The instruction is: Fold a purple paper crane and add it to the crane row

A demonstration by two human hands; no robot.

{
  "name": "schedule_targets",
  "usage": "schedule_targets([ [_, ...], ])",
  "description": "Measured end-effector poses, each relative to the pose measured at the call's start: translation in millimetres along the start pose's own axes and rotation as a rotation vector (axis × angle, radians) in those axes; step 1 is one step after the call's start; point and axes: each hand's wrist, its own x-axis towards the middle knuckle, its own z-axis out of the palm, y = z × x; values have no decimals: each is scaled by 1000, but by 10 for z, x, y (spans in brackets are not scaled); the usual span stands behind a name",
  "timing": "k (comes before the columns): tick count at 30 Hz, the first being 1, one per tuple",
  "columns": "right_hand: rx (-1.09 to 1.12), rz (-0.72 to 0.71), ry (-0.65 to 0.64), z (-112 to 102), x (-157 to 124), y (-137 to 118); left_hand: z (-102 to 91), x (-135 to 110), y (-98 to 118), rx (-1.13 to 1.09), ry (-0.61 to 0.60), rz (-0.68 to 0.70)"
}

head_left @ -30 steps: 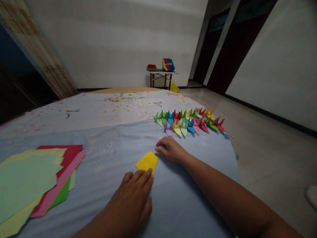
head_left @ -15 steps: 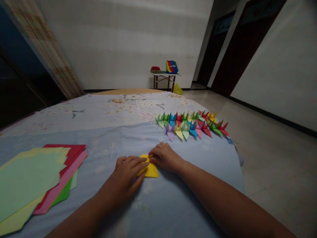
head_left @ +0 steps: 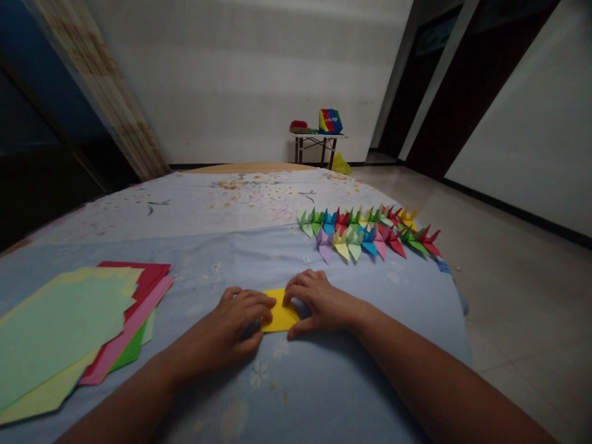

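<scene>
And here we are on the light blue cloth, with all the action centred on a folded yellow paper lying flat between both hands. Its long axis runs side to side across the view, pointing from one hand to the other. The left hand comes in from the near left, its fingers curled over the paper's left end. The right hand closes in from the right, fingers arched over the top right corner and thumb down near the lower edge. Neither hand is clearly nearer: both are right up against the paper. Both are half curled and pressing down, but whether either is actually pinching the paper, I can't tell from here. Left of the yellow paper sits a stack of origami sheets in green, red and pink. Beyond it, up and to the right, stand two rows of paper cranes, bright colours all along.
</scene>
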Motion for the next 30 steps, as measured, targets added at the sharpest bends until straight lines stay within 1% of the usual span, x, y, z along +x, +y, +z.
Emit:
schedule_targets([
  [2,-7,-2,10,7,5,0,13,5,-30,-20,12,21],
  [5,-19,-33,33,0,5,-5,82,20,-95,-55,49,42],
  [8,-17,-84,10,-17,1,-22,175,47,-126,-71,87,0],
  [11,-20,-104,-33,-33,-6,-40,214,67,-107,-83,118,-57],
  [15,-44,-119,-43,-44,-18,-42,169,42,-110,-123,97,-43],
  [18,-56,-132,-49,-52,-25,-37,137,2,-173,-147,67,-12],
  [21,-55,-130,-50,-65,-29,-45,145,-12,-227,-182,49,-29],
  [25,-49,-116,-32,-95,-39,-69,156,30,-238,-212,81,-64],
  [28,-52,-112,-27,-120,-53,-76,120,82,-252,-255,119,-41],
  [30,-55,-115,-29,-130,-63,-70,86,121,-276,-264,120,-25],
])
